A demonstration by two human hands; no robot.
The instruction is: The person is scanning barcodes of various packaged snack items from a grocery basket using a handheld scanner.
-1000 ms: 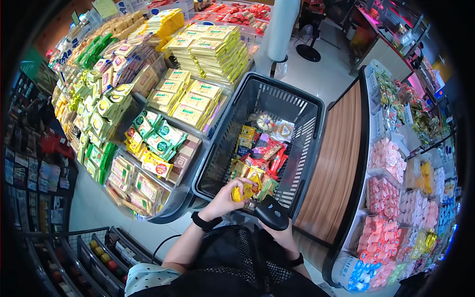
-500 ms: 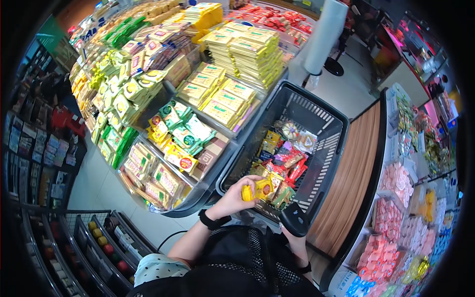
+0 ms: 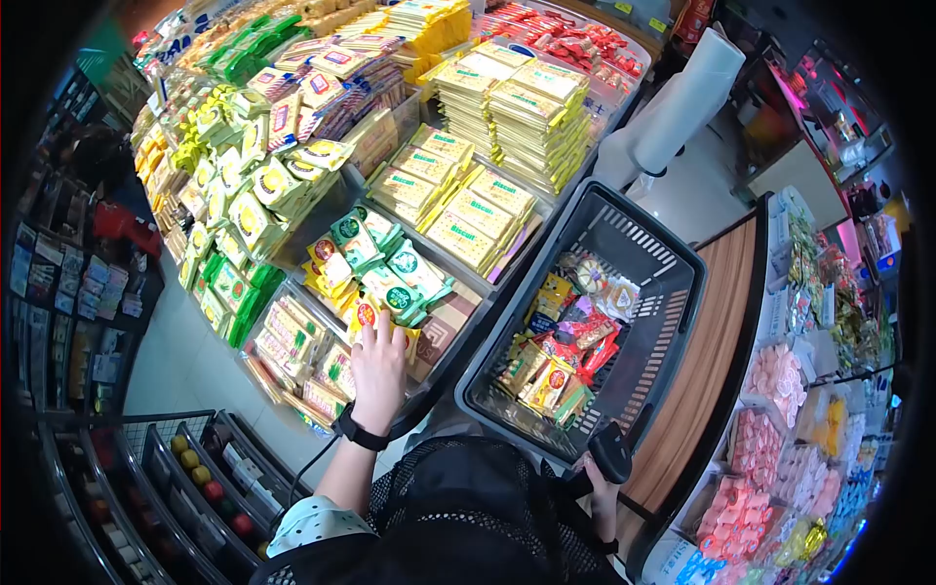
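My left hand [image 3: 378, 369] reaches over the front of the snack display, its fingertips at a yellow packet [image 3: 365, 312] beside green-and-white packets [image 3: 400, 296]. The fingers are slightly spread, with nothing visibly gripped. Low at the right, my right hand [image 3: 602, 487] is closed round the black handle [image 3: 610, 454] in front of a dark basket [image 3: 687, 310]. Inside the basket lie several packets: red ones [image 3: 602, 357], a yellow one [image 3: 552, 386], a dark yellow one [image 3: 551, 294].
Stacks of biscuit packs [image 3: 470, 232] fill trays behind the yellow packets. A roll of clear bags [image 3: 690, 101] stands behind the basket. To the right are a wooden ledge [image 3: 694, 390] and pink packets [image 3: 741, 507]. Black racks [image 3: 146, 487] stand at the lower left.
My left hand has moved left from above the basket to the display and no longer holds the yellow packet. A yellow packet now lies in the basket. The view has shifted slightly.
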